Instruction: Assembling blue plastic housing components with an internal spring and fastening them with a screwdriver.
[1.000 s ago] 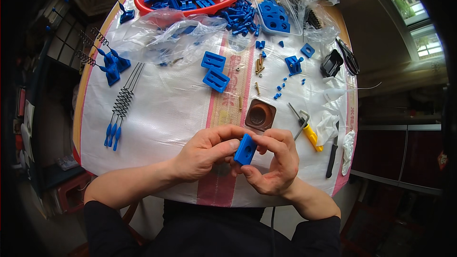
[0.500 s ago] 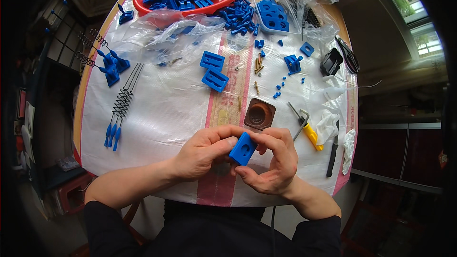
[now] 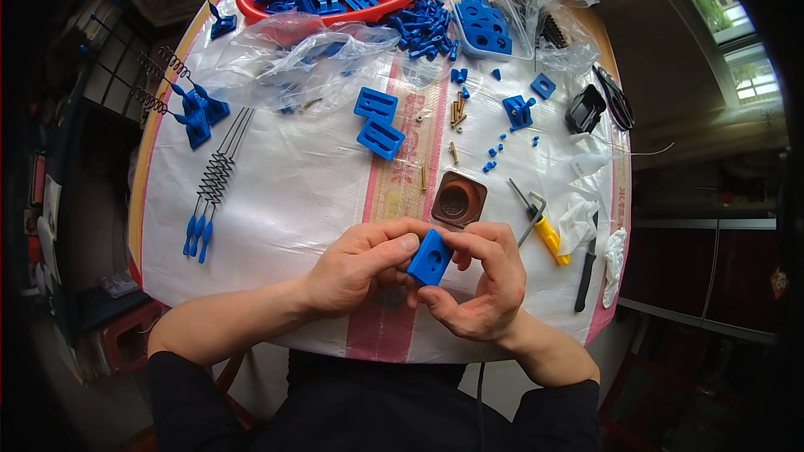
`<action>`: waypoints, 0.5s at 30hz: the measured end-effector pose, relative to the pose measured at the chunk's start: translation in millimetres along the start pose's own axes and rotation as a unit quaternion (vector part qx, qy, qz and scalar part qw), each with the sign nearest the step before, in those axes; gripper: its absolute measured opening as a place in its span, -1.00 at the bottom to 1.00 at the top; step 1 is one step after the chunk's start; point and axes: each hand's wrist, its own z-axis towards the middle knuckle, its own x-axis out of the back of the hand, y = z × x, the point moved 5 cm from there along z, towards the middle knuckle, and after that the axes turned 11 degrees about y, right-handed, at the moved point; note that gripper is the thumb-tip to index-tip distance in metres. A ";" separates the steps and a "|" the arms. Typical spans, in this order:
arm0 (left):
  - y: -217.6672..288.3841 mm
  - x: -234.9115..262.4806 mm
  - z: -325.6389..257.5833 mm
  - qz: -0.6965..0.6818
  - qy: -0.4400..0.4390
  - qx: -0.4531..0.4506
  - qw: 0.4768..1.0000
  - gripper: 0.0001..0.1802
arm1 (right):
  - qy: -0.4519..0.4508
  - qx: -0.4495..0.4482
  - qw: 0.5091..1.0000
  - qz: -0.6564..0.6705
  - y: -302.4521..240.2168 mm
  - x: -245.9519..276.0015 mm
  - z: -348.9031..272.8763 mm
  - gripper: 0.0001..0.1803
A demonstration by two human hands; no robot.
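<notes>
Between my two hands, just above the near edge of the table, is a blue plastic block (image 3: 431,258) with a round recess in its face. My left hand (image 3: 356,264) grips its left side with thumb and fingers. On the other side my right hand (image 3: 484,285) steadies it, index finger along the top edge and thumb by the lower corner. Beyond the hands lies a brown square piece with a round hollow (image 3: 459,199). Two slotted blue blocks (image 3: 378,124) rest farther off, touching each other. Some fingertips are hidden behind the held block.
A red basin (image 3: 335,12) of blue parts stands at the back, beside a clear tub (image 3: 486,29). Brass screws (image 3: 458,109) lie mid-table. To the right are a yellow-handled tool (image 3: 549,238) and a black-handled knife (image 3: 586,276); at left, black springs with blue ends (image 3: 201,230).
The blue block has shifted very slightly and turned a little in my fingers. Both hands keep their hold; the things on the table stay where they were.
</notes>
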 end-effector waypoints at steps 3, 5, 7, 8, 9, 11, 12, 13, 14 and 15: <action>0.9 -2.8 0.6 0.017 0.013 -0.004 1.000 -0.54 | -0.002 -0.003 1.000 -0.006 0.2 0.1 -0.4 -0.35; 1.6 -3.9 0.9 0.019 0.014 0.000 1.000 -0.54 | -0.005 0.001 1.000 -0.009 0.7 0.5 0.3 -0.35; 3.1 -4.9 0.9 0.015 0.015 0.005 1.000 -0.55 | -0.008 0.000 1.000 -0.009 0.7 0.7 0.1 -0.37; 4.3 -5.7 0.9 0.009 0.017 0.008 1.000 -0.55 | -0.010 -0.002 1.000 -0.008 0.6 0.7 0.1 -0.38; 4.8 -6.5 0.7 0.003 0.018 0.011 1.000 -0.56 | -0.012 -0.005 1.000 -0.008 0.4 0.6 0.3 -0.39; 5.1 -8.1 0.6 -0.006 0.031 0.006 0.999 -0.57 | -0.015 0.001 1.000 -0.009 -1.9 1.1 1.8 -0.43; 5.2 -8.2 0.7 -0.011 0.037 0.004 0.999 -0.57 | -0.015 0.004 1.000 -0.010 -2.8 1.2 2.4 -0.45; 5.0 -6.5 0.7 -0.004 0.040 0.005 0.999 -0.57 | -0.015 0.003 1.000 -0.002 -3.0 1.0 2.8 -0.48; 4.4 -4.0 0.4 0.002 0.043 0.007 0.999 -0.56 | -0.014 0.001 1.000 0.005 -3.4 1.0 2.6 -0.50; 3.9 -2.0 0.2 0.009 0.045 0.009 0.999 -0.55 | -0.013 -0.001 1.000 0.013 -3.6 1.1 2.5 -0.52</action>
